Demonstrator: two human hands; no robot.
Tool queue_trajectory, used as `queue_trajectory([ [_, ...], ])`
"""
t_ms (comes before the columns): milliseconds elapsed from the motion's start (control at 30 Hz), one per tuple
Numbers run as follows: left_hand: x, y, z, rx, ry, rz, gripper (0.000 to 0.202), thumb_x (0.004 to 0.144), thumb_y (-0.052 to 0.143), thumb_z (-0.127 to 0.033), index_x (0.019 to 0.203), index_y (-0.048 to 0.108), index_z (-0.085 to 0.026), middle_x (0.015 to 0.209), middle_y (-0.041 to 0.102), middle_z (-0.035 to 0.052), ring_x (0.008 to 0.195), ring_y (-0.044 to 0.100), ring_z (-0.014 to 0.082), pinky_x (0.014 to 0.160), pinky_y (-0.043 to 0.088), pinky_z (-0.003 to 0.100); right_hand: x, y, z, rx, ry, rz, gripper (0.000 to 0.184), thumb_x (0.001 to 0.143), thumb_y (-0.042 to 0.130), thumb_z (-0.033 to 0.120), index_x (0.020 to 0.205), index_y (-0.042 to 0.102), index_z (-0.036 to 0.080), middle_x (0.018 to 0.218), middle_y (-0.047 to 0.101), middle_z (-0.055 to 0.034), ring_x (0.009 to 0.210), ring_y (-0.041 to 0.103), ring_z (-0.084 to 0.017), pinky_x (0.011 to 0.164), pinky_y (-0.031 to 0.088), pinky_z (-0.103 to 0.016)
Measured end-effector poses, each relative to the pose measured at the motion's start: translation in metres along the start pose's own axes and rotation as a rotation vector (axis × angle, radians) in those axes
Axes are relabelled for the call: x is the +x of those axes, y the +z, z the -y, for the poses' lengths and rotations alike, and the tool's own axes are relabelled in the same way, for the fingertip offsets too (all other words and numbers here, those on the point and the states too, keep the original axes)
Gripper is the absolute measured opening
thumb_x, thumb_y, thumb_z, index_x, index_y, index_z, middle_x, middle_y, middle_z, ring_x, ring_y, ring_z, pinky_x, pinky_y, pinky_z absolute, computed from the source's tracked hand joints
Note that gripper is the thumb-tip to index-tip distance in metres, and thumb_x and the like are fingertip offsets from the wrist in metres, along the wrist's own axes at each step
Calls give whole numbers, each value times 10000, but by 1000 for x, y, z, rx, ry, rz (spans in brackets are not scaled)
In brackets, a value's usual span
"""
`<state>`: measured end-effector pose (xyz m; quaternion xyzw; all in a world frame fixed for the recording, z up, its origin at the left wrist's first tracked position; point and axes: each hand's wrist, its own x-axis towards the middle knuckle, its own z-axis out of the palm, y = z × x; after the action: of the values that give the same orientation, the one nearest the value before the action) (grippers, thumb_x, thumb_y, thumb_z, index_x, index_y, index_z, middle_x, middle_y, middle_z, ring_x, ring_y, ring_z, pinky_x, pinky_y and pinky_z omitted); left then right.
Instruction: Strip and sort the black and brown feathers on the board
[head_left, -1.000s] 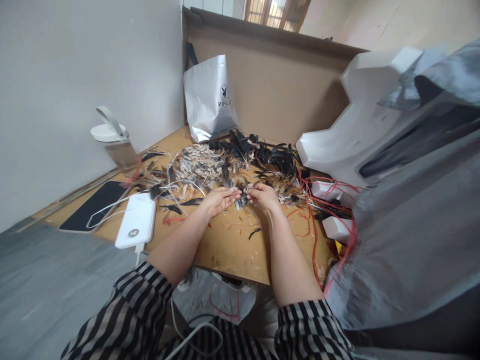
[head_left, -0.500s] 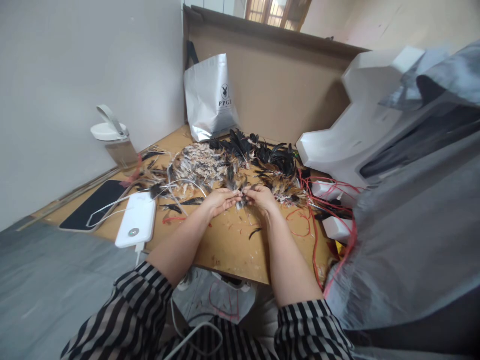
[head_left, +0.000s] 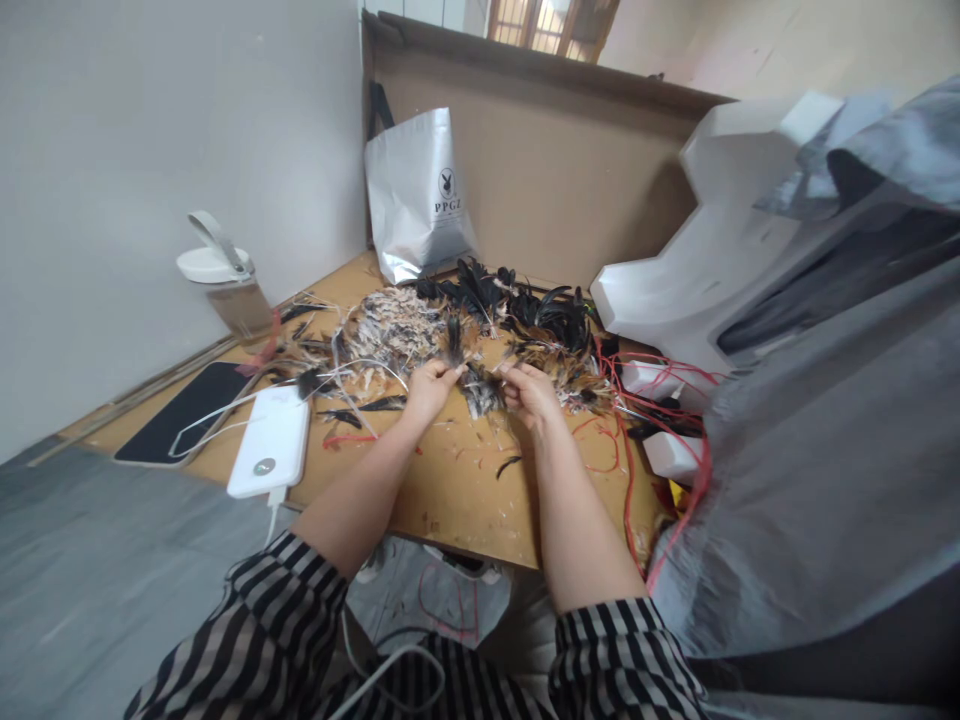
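My left hand (head_left: pixel 435 388) pinches a dark feather (head_left: pixel 454 338), which stands up from the fingertips. Level with it, my right hand (head_left: pixel 531 393) is closed at thumb and forefinger, on something too small to make out. A tuft of grey, fluffy feathers (head_left: pixel 481 390) lies on the table between the two hands. Beyond my left hand is a heap of pale and brown feathers (head_left: pixel 397 325). Long black feathers (head_left: pixel 480 290) lie at the back, and a pile of brown feathers (head_left: pixel 562 370) is just past my right hand.
A phone (head_left: pixel 176 415), a white power bank (head_left: pixel 270 440) with cables and a lidded cup (head_left: pixel 236 290) are on the left. At the back stands a silver bag (head_left: pixel 420 200) before a cardboard panel (head_left: pixel 570 170). Red strings (head_left: pixel 626 450) and white plugs (head_left: pixel 671 455) lie right.
My hands have moved apart from their meeting point, the left one to the left and the right one slightly right. The grey tuft now shows between them.
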<state>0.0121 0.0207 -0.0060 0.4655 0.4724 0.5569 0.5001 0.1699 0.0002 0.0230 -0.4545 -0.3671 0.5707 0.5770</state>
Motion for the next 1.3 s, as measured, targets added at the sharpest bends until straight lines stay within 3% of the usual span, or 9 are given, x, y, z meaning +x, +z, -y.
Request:
queue_trajectory([
  [133,-8,3,-5,-201,-155,188,221,646,699,-309,711,662,-100,746,680,84,593,565,84,492,363,165,-3,5,-1,-66,-12,81,298,524,737,304,626,490,170,395,308,112,334,203,-15,349,113,-166],
  [233,-12,3,-5,-301,-282,286,209,651,709,-272,731,656,-86,774,685,116,581,586,78,485,386,150,-7,11,-1,-144,-18,101,269,537,726,336,625,542,160,376,337,99,337,247,-30,357,156,-185],
  [400,-11,1,-5,-370,-350,341,164,686,690,-223,736,652,-71,755,685,121,570,609,82,469,415,138,-6,16,-7,-221,-94,87,220,544,709,335,578,576,163,517,557,23,486,485,-84,477,343,-206],
  [567,-11,1,-4,-354,-358,357,131,726,651,-186,717,656,-55,689,674,109,558,609,78,474,429,129,2,13,-17,-304,-231,32,228,545,704,323,519,555,153,735,660,-34,615,554,-106,579,411,-218],
  [667,-10,1,-2,-337,-351,350,137,709,669,-193,690,650,-59,625,655,87,525,590,67,465,424,124,2,14,-18,-346,-244,20,258,547,706,328,483,535,146,664,637,-22,556,523,-85,526,391,-199],
  [800,-9,1,-1,-344,-347,300,118,705,672,-183,689,647,-69,613,646,63,497,568,48,457,412,118,-3,16,-13,-280,-119,42,303,570,699,384,482,521,156,412,464,39,365,344,-46,365,246,-189],
  [1033,-10,1,-2,-336,-372,291,152,674,702,-216,701,643,-79,707,675,97,552,608,81,445,396,133,-6,16,-5,-130,-9,136,297,552,722,378,507,547,143,402,444,36,352,298,-35,336,201,-189],
  [1300,-12,1,-5,-311,-398,367,163,686,692,-222,688,651,-63,686,671,100,549,602,76,462,406,133,-5,17,-12,-275,-160,66,277,595,687,385,529,564,147,405,471,34,347,355,-54,345,249,-199],
])
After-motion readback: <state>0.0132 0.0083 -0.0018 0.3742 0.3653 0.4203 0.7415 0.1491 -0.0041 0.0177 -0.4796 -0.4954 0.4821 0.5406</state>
